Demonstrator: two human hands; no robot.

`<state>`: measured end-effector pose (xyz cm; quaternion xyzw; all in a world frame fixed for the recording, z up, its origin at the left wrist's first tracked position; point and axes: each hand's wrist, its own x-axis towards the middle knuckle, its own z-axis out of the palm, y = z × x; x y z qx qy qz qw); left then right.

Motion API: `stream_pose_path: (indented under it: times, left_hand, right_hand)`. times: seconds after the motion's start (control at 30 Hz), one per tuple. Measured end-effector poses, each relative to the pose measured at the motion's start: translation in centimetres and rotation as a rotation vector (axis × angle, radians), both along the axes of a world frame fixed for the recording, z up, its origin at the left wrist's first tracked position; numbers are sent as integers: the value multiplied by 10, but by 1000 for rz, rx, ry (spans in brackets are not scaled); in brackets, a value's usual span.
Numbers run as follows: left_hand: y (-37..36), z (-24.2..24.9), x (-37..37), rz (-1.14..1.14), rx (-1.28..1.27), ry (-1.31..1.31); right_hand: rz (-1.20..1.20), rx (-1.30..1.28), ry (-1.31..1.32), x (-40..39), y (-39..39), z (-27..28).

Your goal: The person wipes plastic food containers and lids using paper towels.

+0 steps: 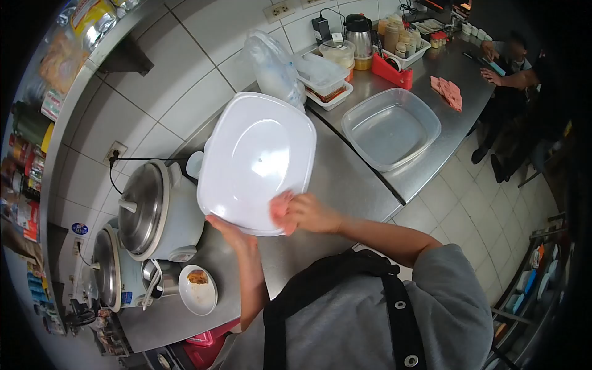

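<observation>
A large white plastic lid (pixel 246 154) is held up, tilted, over the steel counter. My left hand (pixel 233 233) grips its lower left edge, with part of the fingers hidden behind it. My right hand (pixel 311 214) is closed on a pink cloth (pixel 282 209), pressed against the lid's lower right part; the cloth is slightly blurred. To the right, a clear rectangular plastic container (pixel 394 126) stands open on the counter. Another folded pink cloth (pixel 446 94) lies farther right on the steel surface.
Two rice cookers (pixel 145 209) (pixel 108 265) stand at the left beside a white bowl (pixel 198 299) with some food. Along the wall are a plastic bag (pixel 271 68), stacked containers (pixel 324 77), a thermos (pixel 359 37) and a red tape dispenser (pixel 391 74). A person (pixel 515 77) is at the far right.
</observation>
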<state>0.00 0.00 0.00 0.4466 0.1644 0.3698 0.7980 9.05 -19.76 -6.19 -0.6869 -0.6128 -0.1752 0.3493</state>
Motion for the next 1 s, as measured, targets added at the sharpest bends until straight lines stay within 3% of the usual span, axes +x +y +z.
stream_pose_path:
  times: [0.07,0.1,0.17,0.27,0.37,0.47,0.57,0.67,0.77,0.87,0.93,1.0]
  left_hand:
    - [6,4,-2,-61,22,-75]
    - [22,11,-17,-76,28,8]
    - [25,-11,-21,-108,-27,126]
    - [20,-42,-19,-144,-52,131]
    - [19,-84,-14,-161,-133,153]
    - [41,-127,-6,-17,-58,462]
    - [38,-142,4,546,881,1001]
    - [-27,-88,18,394,1392,612]
    - [-99,-83,23,-240,1596,321]
    - [-141,-135,25,-689,1864,239]
    - [-156,-141,28,-642,1845,259]
    - [-161,-143,22,-618,1920,396]
  right_hand:
    - [-166,-90,105,20,-25,3]
    - [-200,-38,240,12,-23,-2]
    - [-281,3,455,23,-45,-22]
    - [-500,-33,567,2,-46,-33]
    - [-711,-85,477,-33,-45,-57]
    - [-679,-59,428,-59,-66,-53]
    - [-723,-14,438,-69,-105,-33]
    - [-889,44,669,-89,-152,-31]
    - [-1041,185,670,-111,-192,-46]
    - [-1170,194,747,-129,-240,-76]
    - [-1317,24,842,-157,-290,-127]
    - [-1426,-146,1161,-222,-354,-211]
